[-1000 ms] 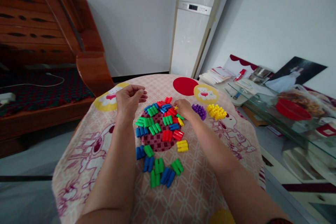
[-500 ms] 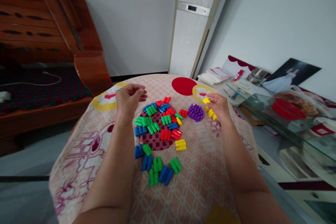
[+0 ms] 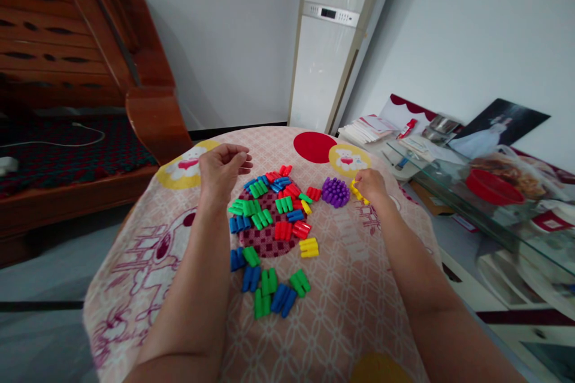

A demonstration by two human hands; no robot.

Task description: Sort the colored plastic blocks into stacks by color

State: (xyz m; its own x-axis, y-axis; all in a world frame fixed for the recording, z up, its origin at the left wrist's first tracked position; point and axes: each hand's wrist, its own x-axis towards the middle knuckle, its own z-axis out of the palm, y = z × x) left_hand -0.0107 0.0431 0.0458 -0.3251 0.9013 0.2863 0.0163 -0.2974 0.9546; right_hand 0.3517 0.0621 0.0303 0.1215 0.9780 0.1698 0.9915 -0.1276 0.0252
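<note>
My left hand [image 3: 223, 169] is held above the left part of the table, its fingers loosely bent and apart, with nothing in it. At the right, my right hand [image 3: 371, 184] pinches a yellow plastic block at the yellow block cluster [image 3: 358, 192]; the fingers mostly hide the piece. Just left of that hand a cluster of purple blocks [image 3: 335, 192] stands packed together. Between my arms lie scattered ribbed blocks: green blocks [image 3: 262, 218], blue blocks [image 3: 284, 300], red blocks [image 3: 283, 230] and a yellow block [image 3: 309, 247].
A patterned cloth [image 3: 332, 317] covers the round table. A wooden bench [image 3: 153, 114] stands at the left and a tall white air conditioner [image 3: 321, 72] behind. On the right, a glass shelf [image 3: 442, 182] carries papers, a red bowl [image 3: 494, 186] and a photo [image 3: 501, 128].
My right hand has gone from the scattered blocks to the yellow cluster, carrying a yellow block, and has lowered it there. My left hand has stayed in place.
</note>
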